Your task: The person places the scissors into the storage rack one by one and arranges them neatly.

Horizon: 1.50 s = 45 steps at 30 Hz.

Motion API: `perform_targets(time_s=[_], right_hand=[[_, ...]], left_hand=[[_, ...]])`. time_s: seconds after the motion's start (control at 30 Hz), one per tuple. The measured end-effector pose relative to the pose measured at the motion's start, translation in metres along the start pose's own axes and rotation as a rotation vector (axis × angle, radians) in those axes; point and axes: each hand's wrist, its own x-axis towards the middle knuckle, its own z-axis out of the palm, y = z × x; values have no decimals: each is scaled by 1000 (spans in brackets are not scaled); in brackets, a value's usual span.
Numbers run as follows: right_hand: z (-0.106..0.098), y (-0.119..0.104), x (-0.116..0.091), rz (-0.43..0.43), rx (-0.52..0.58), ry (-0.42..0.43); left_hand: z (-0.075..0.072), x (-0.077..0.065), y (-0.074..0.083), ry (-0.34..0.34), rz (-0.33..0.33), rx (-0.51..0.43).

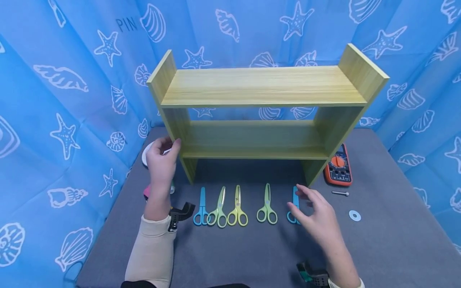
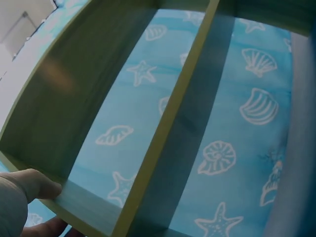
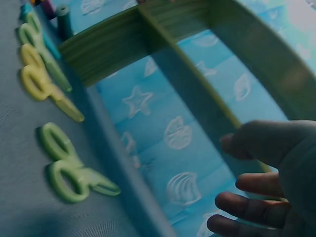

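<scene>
A two-tier wooden shelf (image 1: 263, 86) stands on the grey table. My left hand (image 1: 162, 158) grips the edge of its left side panel, thumb on the inner face in the left wrist view and fingers around the outside. My right hand (image 1: 317, 212) is held with fingers parted and holds nothing, near the shelf's right leg. It partly covers blue scissors (image 1: 295, 196) in the head view. Along the shelf's front lie more scissors: a blue pair (image 1: 202, 200), a green pair (image 1: 221, 208), a yellow pair (image 1: 237, 204) and another green pair (image 1: 267, 204).
Right of the shelf lie an orange multimeter (image 1: 338, 172), a bolt (image 1: 340, 193) and a washer-like disc (image 1: 355, 216). A white round thing (image 1: 145, 154) and a pink thing (image 1: 147, 191) are partly hidden by my left arm. Blue curtains (image 1: 230, 24) hang behind.
</scene>
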Motion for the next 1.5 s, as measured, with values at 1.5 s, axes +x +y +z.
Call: perform_targets(time_s=[1.5], right_hand=[[-17,20,-8,456,-27,-175]], left_hand=[[1,0,-9,8,13,9]])
